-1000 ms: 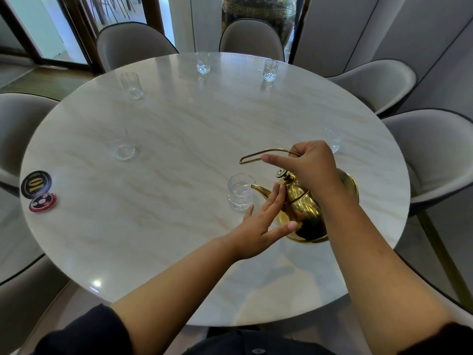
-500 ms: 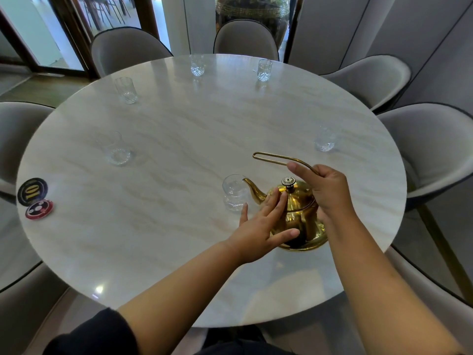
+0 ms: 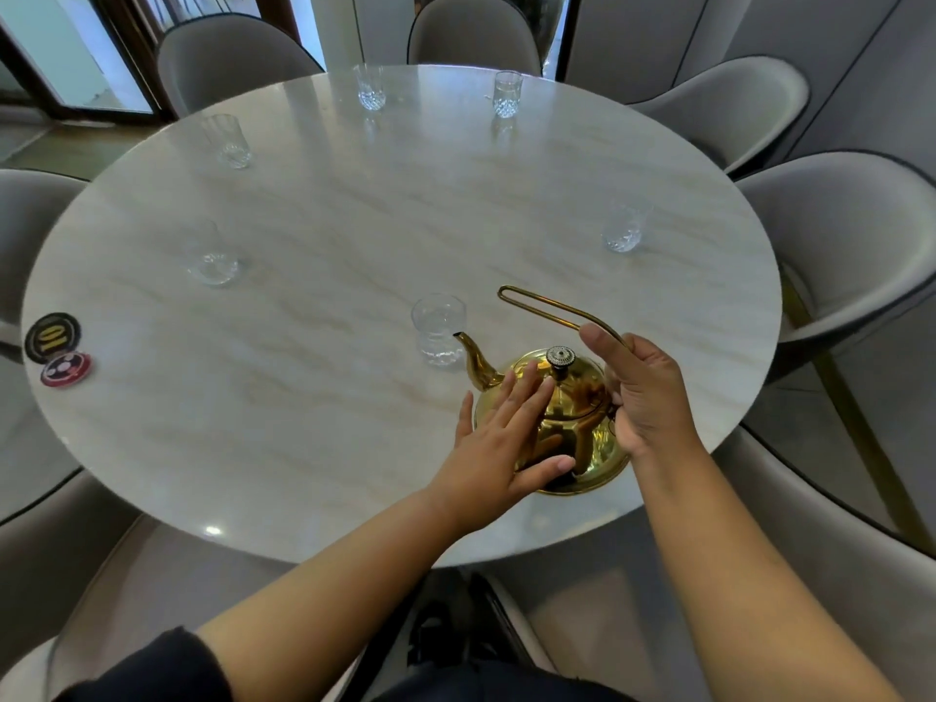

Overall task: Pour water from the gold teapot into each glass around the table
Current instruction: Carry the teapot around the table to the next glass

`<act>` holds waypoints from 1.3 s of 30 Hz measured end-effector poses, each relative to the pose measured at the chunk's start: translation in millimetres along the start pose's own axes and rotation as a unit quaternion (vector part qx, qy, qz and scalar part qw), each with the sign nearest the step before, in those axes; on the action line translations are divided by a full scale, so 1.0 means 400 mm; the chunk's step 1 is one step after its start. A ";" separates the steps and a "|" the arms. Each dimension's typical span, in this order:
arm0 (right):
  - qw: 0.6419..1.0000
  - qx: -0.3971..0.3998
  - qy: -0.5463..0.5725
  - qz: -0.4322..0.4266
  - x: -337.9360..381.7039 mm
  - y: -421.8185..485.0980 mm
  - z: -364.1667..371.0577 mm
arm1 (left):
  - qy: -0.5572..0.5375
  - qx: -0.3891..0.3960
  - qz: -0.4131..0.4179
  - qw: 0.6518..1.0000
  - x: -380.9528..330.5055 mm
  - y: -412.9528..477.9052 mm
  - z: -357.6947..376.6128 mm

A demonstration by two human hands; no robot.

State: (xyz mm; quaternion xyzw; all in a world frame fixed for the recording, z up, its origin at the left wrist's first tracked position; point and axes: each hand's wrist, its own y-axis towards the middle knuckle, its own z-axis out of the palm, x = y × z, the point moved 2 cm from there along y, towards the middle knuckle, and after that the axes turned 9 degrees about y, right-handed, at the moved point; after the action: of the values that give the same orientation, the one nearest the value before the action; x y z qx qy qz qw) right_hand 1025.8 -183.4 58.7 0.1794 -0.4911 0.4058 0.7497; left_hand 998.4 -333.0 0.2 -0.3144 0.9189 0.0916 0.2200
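You are looking down at a big round surface made of pale stone. Grey chairs stand all around it.

The gold teapot sits upright on the surface, on the near right side, close to you. Its thin spout points to the far left. Its long wire handle sticks up and leans to the left.

Your left hand lies flat on the left side of the teapot. Its fingers are straight and close together, and the thumb is spread out to the side. Your right hand grips the low part of the handle. Its fingers are curled round the wire, with one finger reaching up along it.

Six glasses stand on the surface. The nearest glass is just beside the spout tip; you cannot tell if they touch. One glass is on the right. Two glasses are at the far edge. Two more are on the left.

A black round disc with a gold "10" lies at the left edge. A red disc touches it on the near side.

A small dark knob sits on top of the teapot lid.
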 end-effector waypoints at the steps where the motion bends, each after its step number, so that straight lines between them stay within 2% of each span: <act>1: 1.000 0.004 -0.001 0.002 0.000 -0.011 -0.008 | -0.002 -0.001 -0.004 1.000 -0.007 -0.012 0.006; 10: 0.998 0.059 0.008 0.029 -0.011 -0.146 -0.042 | -0.018 -0.021 -0.048 0.998 -0.075 -0.159 0.064; 17: 0.995 0.092 0.008 0.035 -0.018 -0.286 -0.054 | -0.015 -0.037 -0.050 0.998 -0.132 -0.318 0.069; 29: 0.994 0.106 0.029 0.025 -0.035 -0.695 -0.062 | 0.034 -0.027 -0.056 0.997 -0.245 -0.705 0.076; 35: 0.983 0.161 0.055 0.074 -0.046 -0.855 -0.064 | 0.012 -0.072 -0.081 0.994 -0.288 -0.881 0.096; 39: 0.963 0.241 0.044 0.117 -0.048 -0.927 -0.064 | 0.003 -0.121 -0.122 0.985 -0.339 -0.973 0.124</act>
State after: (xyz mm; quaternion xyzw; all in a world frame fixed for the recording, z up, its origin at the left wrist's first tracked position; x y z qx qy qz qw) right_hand 1328.2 -399.2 78.1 0.2776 -0.3628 0.6041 0.6529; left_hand 1351.8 -550.8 7.3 -0.4484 0.8566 0.1741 0.1869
